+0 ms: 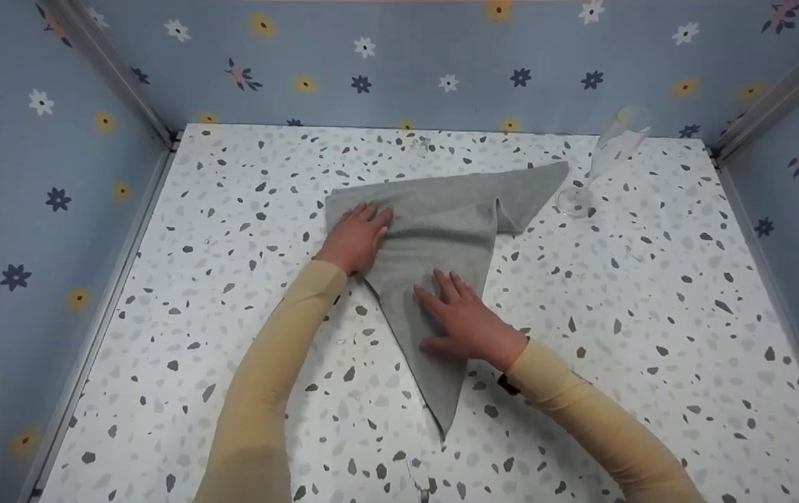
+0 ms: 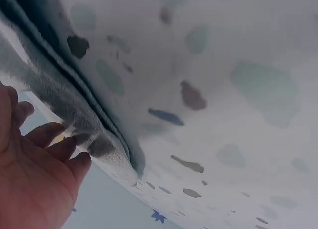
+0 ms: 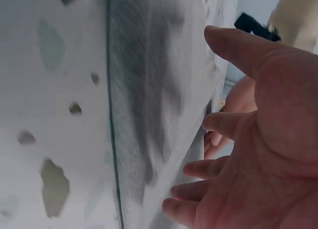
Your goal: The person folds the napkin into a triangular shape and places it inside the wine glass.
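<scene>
A grey cloth (image 1: 441,237) lies folded on the speckled table, with one point toward the front and another toward the back right. On its left part rests my left hand (image 1: 355,237), fingers spread a little and fairly straight. My right hand (image 1: 469,321) lies over the front part of the cloth with its fingers spread. In the left wrist view the fingertips of the left hand (image 2: 44,169) touch the layered cloth edge (image 2: 74,100). The right wrist view has the right hand (image 3: 238,154) with extended fingers beside the cloth (image 3: 154,90).
A clear, see-through object (image 1: 616,147), perhaps a glass, stands or lies at the back right of the table (image 1: 231,175). Blue flower-patterned panels (image 1: 413,63) rise along the back, the left and the right.
</scene>
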`<state>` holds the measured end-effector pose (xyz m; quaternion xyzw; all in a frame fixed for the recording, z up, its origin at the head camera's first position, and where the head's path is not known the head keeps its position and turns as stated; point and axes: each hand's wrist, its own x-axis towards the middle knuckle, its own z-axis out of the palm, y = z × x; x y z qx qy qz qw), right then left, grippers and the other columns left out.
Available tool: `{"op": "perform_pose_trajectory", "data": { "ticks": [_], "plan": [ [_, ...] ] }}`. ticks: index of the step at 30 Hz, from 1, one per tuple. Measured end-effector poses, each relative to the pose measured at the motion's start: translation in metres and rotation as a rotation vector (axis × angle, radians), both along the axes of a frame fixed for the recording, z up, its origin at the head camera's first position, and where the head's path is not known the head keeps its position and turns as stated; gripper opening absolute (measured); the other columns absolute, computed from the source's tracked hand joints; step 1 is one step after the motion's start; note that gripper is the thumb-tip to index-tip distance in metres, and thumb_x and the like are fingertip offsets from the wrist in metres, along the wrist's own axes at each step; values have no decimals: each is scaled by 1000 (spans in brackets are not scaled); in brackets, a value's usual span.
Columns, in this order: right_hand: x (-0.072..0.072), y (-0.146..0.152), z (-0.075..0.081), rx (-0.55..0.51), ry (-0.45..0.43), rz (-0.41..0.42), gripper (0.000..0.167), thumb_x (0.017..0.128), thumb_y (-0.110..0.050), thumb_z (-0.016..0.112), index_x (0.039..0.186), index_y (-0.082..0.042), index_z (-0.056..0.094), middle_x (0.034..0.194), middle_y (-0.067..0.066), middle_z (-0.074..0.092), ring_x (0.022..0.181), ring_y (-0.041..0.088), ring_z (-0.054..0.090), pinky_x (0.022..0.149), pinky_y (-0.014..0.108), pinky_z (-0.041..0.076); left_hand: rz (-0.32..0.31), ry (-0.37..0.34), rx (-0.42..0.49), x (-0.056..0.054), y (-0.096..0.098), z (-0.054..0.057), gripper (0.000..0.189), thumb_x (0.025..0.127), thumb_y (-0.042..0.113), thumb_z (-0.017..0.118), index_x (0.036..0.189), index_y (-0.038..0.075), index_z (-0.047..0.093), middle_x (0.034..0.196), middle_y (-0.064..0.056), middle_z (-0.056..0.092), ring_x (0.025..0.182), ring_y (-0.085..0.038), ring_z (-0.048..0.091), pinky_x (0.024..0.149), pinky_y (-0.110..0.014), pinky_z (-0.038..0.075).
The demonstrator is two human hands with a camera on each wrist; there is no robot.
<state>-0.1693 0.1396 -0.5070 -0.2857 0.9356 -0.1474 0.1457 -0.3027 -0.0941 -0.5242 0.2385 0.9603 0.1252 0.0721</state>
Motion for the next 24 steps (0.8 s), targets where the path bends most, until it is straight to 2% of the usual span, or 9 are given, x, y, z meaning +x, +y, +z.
{"op": "perform_pose_trajectory", "data": {
  "ticks": [4,7,13,18,24],
  "plan": [
    [9,-2,-6,4,-23,-16,85,85,-51,66,152,-16,27,155,25,12,139,47,10,107,61,21,-6,-4,-3,-10,5,0,49,105,31,33,150,13,32,153,-17,28,141,-36,21,113,-48,15],
    [14,-2,-11,32,-43,-28,86,87,-55,62,153,-15,25,155,25,9,140,46,8,107,62,20,-16,4,-37,-13,9,-2,52,104,38,34,151,16,30,154,-14,25,141,-35,19,113,-50,16],
    [17,-2,-17,86,-42,-29,86,87,-57,60,153,-14,25,156,24,7,141,44,6,108,60,19,-22,24,-113,-12,13,-8,58,100,48,38,152,23,30,156,-12,21,143,-34,15,112,-53,15],
    [16,0,-16,70,-32,-20,86,86,-56,62,152,-14,27,155,24,9,140,45,9,108,60,19,-16,42,-151,-10,14,-9,62,97,52,43,152,26,29,157,-10,19,143,-33,14,112,-53,15],
    [12,10,-13,11,-39,7,85,84,-54,66,150,-14,32,156,22,13,141,43,10,110,57,19,-13,11,-147,-12,13,-8,65,96,53,45,152,26,28,157,-11,19,143,-33,12,112,-55,14]
  ]
}}
